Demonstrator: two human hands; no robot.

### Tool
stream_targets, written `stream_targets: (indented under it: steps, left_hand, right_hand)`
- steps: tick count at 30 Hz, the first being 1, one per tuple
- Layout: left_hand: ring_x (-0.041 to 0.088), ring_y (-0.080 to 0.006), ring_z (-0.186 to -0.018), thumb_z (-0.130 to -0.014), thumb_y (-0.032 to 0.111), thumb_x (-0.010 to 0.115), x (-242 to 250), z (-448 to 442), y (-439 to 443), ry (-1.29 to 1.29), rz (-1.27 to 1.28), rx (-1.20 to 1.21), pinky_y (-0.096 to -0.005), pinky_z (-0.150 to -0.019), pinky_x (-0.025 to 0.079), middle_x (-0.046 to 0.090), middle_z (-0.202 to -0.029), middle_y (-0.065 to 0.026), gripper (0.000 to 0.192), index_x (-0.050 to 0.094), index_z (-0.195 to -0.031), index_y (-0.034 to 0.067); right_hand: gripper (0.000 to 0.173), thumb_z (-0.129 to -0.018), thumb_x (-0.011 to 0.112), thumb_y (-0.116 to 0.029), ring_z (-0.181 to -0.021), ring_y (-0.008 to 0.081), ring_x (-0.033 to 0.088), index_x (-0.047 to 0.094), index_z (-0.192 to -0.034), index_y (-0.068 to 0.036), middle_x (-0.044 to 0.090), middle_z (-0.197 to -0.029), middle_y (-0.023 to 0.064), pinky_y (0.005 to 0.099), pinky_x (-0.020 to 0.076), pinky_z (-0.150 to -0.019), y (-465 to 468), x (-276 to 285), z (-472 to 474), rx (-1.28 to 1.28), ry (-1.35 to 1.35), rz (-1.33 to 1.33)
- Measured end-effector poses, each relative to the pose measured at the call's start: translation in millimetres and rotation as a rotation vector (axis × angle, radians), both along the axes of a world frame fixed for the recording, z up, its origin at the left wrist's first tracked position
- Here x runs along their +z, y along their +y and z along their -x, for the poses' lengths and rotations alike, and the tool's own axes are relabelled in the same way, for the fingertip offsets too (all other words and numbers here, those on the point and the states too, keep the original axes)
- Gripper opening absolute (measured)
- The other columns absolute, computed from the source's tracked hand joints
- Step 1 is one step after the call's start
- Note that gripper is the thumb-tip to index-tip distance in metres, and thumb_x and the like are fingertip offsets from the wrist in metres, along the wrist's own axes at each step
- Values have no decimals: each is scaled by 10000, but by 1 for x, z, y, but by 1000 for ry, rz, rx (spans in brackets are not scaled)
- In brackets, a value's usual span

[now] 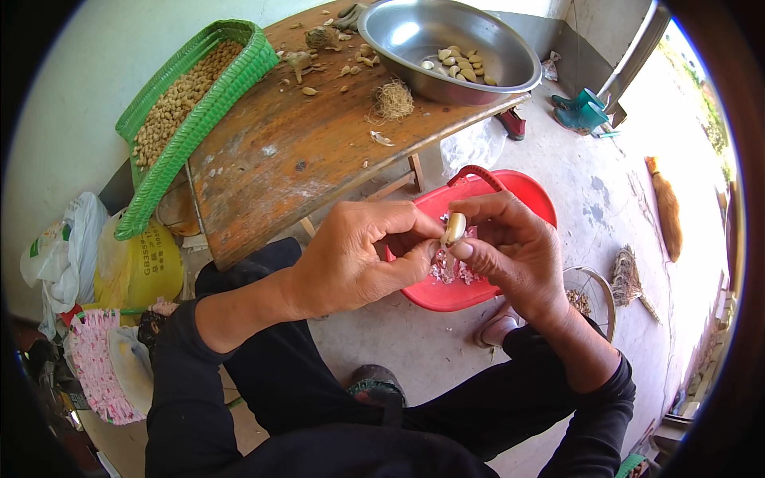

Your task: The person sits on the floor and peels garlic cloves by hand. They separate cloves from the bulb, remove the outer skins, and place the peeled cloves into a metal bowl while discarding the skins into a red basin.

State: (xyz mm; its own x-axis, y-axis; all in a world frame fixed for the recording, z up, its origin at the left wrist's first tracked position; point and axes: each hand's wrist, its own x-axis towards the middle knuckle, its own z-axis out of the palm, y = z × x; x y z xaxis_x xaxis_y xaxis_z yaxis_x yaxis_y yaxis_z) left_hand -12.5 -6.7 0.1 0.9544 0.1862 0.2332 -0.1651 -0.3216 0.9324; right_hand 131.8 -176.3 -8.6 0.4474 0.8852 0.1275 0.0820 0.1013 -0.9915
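Note:
A pale garlic clove (456, 227) is pinched between the thumb and forefinger of my right hand (526, 257). My left hand (364, 257) grips its lower end by thumb and fingertip, where a thin bit of skin hangs. Right below both hands stands a red plastic basket (427, 299) with a handle, holding pink and white garlic skins (445, 272). On the wooden table (269, 185), a stainless steel basin (394, 36) contains several peeled cloves (463, 64). Loose cloves (364, 57), a garlic bulb (299, 63) and a root tuft (394, 98) lie beside it.
A green woven basket (197, 110) of beige pellet-like items overhangs the table's left edge. Teal boots (583, 113), an orange cat (666, 209), a small brush (627, 278) and a round tray (606, 293) are on the floor at right. A yellow bucket (149, 257) stands left.

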Motion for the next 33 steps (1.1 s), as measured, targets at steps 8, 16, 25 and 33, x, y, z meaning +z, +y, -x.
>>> stream_targets:
  steps: [8,16,25,33]
  left_hand:
    - [630,-67,-809,-882,11,640,-3,-1,2,61,81,-58,-226,-702,512,697,-927,-57,161,692,-1033,-8]
    - [593,-29,-809,-915,20,614,-3,0,5,126,221,-12,-209,-722,498,662,-892,-16,148,674,-1043,-24]
    - [644,-91,-755,-962,21,543,7,-4,17,85,260,114,-245,-684,554,674,-879,-76,143,659,-1025,-35]
    - [664,-153,-758,-881,37,719,-15,-13,14,-59,-419,121,-276,-661,509,680,-834,-84,151,744,-1030,45]
  right_hand:
    - [237,-899,694,-26,-740,-22,542,601,-1115,-2,630,-992,-26,146,415,-642,-2,9,-3,34,61,88]
    - [176,-923,667,-18,-976,86,620,599,-1084,3,647,-1034,32,250,496,-921,-3,7,-5,88,292,45]
    - [183,-924,686,-24,-967,98,638,618,-1092,0,678,-1010,42,251,501,-899,-8,16,-11,75,411,137]
    - [216,-938,687,-52,-969,85,638,624,-1131,21,675,-1043,46,232,512,-881,-6,6,-6,46,300,47]
